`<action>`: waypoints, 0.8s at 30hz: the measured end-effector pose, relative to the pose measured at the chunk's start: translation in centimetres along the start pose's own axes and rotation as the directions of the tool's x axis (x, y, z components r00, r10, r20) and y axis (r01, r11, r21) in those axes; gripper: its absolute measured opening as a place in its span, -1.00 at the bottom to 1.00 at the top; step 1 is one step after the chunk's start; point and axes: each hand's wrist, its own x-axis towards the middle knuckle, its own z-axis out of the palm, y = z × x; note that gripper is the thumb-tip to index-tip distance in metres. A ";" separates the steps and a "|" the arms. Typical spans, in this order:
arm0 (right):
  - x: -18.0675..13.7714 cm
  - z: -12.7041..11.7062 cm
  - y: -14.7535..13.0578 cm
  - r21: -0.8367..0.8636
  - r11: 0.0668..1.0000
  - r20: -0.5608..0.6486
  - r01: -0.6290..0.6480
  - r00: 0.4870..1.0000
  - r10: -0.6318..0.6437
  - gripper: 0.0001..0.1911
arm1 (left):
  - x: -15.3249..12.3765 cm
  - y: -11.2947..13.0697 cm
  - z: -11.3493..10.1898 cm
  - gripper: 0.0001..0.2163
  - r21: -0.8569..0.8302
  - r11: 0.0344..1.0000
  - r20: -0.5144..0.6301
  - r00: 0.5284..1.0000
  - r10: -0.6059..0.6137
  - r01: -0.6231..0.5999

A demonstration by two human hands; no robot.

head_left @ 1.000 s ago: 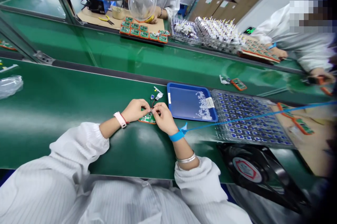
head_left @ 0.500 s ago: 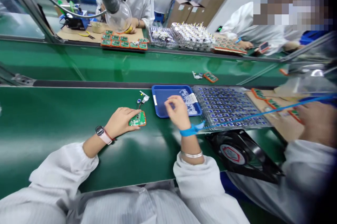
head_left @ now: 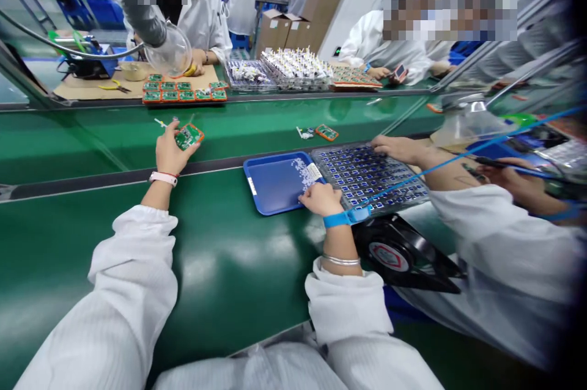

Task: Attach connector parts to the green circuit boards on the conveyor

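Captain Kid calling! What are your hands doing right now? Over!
Left hand: green circuit board with orange edging, held up. Right hand: at the blue tray corner. Co-worker's hand on the blister tray.

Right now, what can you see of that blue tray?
It is a shallow blue plastic tray, glossy, with a raised rim, lying flat on the green workbench. A white strip marks its left rim and a white label its far right, where small white bits lie scattered. The person's right hand overlaps its near right corner; a clear tray of blue parts sits beside it.
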 end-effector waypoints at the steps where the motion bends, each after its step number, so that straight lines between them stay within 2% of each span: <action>1: -0.1 -0.2 -0.3 -0.018 1.000 0.023 -0.016 1.000 0.017 -0.77 | 0.3 -1.1 0.1 -0.33 0.066 0.998 0.057 0.998 0.006 -0.010; 4: 0.1 -0.3 -0.7 -0.060 0.997 0.074 -0.049 0.996 0.053 -0.80 | 0.7 -4.2 0.3 -0.33 0.184 0.983 0.156 0.986 -0.053 0.023; 8: 0.7 0.1 -0.8 -0.105 0.994 0.073 -0.035 0.996 0.043 -0.84 | 0.7 -6.1 0.2 -0.39 0.208 0.976 0.098 0.992 -0.081 0.059; 12: 1.1 0.1 -1.1 -0.093 0.994 0.074 -0.052 0.996 0.059 -0.86 | 0.3 -5.5 0.2 -0.52 0.219 0.974 0.006 0.998 -0.059 0.056; 16: 0.8 0.1 -0.9 -0.073 0.996 0.076 -0.055 0.995 0.061 -0.85 | -0.3 -4.5 0.5 -0.61 0.190 0.982 -0.041 0.999 0.019 -0.011; 20: 0.8 0.7 -0.1 0.019 0.999 -0.010 -0.034 0.999 0.034 -0.84 | -1.7 -3.3 0.8 -0.64 0.155 0.981 -0.005 0.993 0.119 -0.117; 24: 1.6 1.5 0.9 0.143 0.989 -0.131 0.029 0.991 -0.010 -0.81 | -3.7 -1.6 1.0 -0.67 0.116 0.975 0.085 0.979 0.183 -0.192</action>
